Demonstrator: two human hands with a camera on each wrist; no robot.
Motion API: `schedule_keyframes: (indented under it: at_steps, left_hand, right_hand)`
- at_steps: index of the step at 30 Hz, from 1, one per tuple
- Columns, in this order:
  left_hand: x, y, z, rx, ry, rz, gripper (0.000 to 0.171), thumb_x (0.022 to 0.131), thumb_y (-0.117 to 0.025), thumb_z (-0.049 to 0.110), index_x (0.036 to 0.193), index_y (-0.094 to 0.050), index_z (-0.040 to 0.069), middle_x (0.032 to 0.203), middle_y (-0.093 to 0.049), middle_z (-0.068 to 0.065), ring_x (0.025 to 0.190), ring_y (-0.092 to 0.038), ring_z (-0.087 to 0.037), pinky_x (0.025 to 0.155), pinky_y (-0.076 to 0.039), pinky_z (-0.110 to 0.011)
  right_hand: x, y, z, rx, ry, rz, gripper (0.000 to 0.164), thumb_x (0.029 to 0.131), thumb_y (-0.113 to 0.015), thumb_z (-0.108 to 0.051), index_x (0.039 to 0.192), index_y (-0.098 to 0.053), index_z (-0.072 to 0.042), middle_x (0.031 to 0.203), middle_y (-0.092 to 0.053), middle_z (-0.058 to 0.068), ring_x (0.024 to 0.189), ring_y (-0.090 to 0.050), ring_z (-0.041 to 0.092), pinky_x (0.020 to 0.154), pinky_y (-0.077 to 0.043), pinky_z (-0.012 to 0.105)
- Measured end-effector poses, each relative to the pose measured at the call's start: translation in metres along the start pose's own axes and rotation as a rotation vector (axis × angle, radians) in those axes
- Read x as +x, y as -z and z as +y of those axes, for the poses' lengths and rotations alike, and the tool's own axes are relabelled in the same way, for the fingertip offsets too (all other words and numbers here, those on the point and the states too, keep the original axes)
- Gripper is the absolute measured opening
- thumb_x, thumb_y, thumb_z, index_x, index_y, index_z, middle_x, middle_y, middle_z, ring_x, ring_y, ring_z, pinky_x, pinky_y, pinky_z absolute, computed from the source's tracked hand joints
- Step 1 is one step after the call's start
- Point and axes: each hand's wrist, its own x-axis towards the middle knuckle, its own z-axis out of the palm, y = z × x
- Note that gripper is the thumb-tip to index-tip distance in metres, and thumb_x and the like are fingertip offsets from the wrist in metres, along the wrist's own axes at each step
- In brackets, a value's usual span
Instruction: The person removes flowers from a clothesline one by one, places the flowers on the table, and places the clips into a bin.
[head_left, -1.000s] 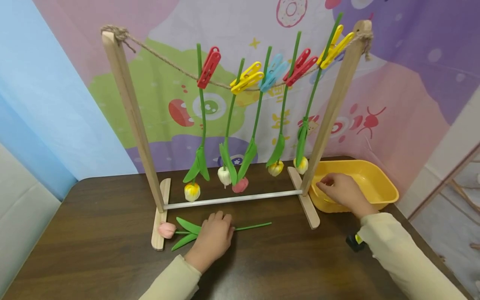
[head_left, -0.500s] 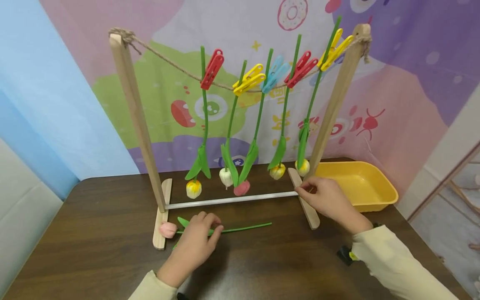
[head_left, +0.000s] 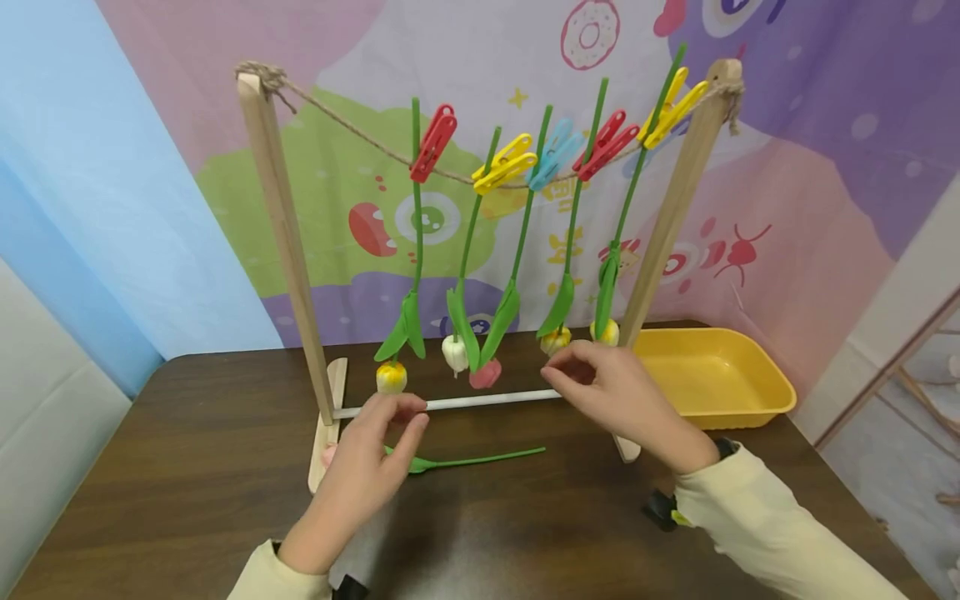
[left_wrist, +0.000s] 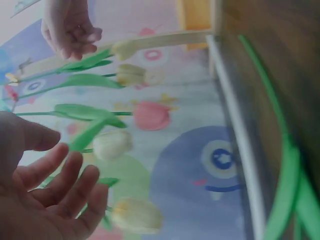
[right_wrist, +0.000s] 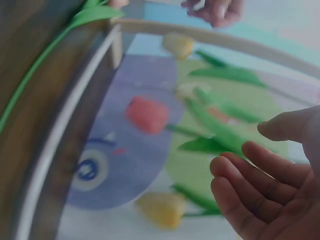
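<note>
My left hand [head_left: 367, 450] is raised over the table with loosely bent fingers and holds nothing. Beneath it lies a pink tulip [head_left: 480, 459], its flower and leaves mostly hidden by the hand. My right hand [head_left: 615, 392], also holding nothing, hovers before the rack's right post, thumb and fingers apart. Several tulips hang upside down from a twine line, among them a pink tulip [head_left: 485, 373], a white tulip [head_left: 454, 353] and a yellow-white tulip [head_left: 392, 377]. Clips hold their stems: a red clothespin [head_left: 433, 143], a yellow clothespin [head_left: 505, 164] and a blue clothespin [head_left: 556, 155] among them.
The wooden rack has a left post [head_left: 288, 250], a right post [head_left: 686, 187] and a white crossbar [head_left: 491, 401] low between them. A yellow basin [head_left: 772, 392] stands at the table's right back. Behind hangs a cartoon-printed cloth [head_left: 322, 167].
My left hand has lifted off the lying tulip and moved left and up. My right hand has come left from the basin to the front of the rack.
</note>
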Motion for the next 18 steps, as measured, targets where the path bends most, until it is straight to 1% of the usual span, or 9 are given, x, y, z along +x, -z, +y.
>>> schedule_keyframes:
  at_steps: [6,10,12,15,18]
  left_hand:
    - [0.022,0.015,0.016,-0.059,-0.026,0.105,0.015,0.088,-0.054,0.019,0.100,-0.057,0.012,0.092,-0.055,0.003,0.085,-0.051,-0.005,0.069,-0.046,-0.024]
    - [0.039,0.022,0.028,-0.093,-0.079,0.180,0.016,0.087,-0.054,0.016,0.100,-0.057,0.008,0.091,-0.056,-0.001,0.085,-0.050,-0.008,0.070,-0.044,-0.022]
    - [0.047,0.026,0.032,-0.115,-0.106,0.217,0.017,0.086,-0.055,0.014,0.101,-0.057,0.006,0.092,-0.056,-0.003,0.085,-0.050,-0.010,0.071,-0.045,-0.024]
    - [0.057,0.030,0.037,-0.161,-0.122,0.259,0.019,0.086,-0.054,0.012,0.103,-0.055,0.003,0.096,-0.055,-0.006,0.089,-0.051,-0.011,0.074,-0.045,-0.027]
    - [0.067,0.033,0.040,-0.208,-0.129,0.278,0.020,0.087,-0.053,0.012,0.104,-0.053,0.001,0.100,-0.053,-0.008,0.092,-0.050,-0.013,0.077,-0.045,-0.029]
  right_hand:
    - [0.017,0.007,-0.031,0.106,0.078,0.061,0.013,0.082,-0.060,-0.031,0.090,-0.064,-0.021,0.080,-0.064,-0.010,0.067,-0.056,0.003,0.062,-0.046,0.022]
    - [0.029,0.015,-0.051,0.173,0.112,0.085,0.016,0.083,-0.060,-0.031,0.093,-0.064,-0.020,0.082,-0.065,-0.008,0.069,-0.057,0.004,0.063,-0.046,0.025]
    - [0.035,0.018,-0.061,0.207,0.121,0.091,0.017,0.083,-0.060,-0.031,0.094,-0.063,-0.019,0.083,-0.065,-0.007,0.070,-0.057,0.004,0.064,-0.046,0.026]
    - [0.044,0.023,-0.074,0.251,0.137,0.095,0.019,0.082,-0.060,-0.030,0.096,-0.062,-0.018,0.085,-0.065,-0.006,0.071,-0.058,0.005,0.065,-0.047,0.027]
    - [0.051,0.028,-0.088,0.294,0.158,0.113,0.020,0.083,-0.060,-0.028,0.099,-0.061,-0.016,0.086,-0.065,-0.005,0.071,-0.059,0.006,0.064,-0.047,0.026]
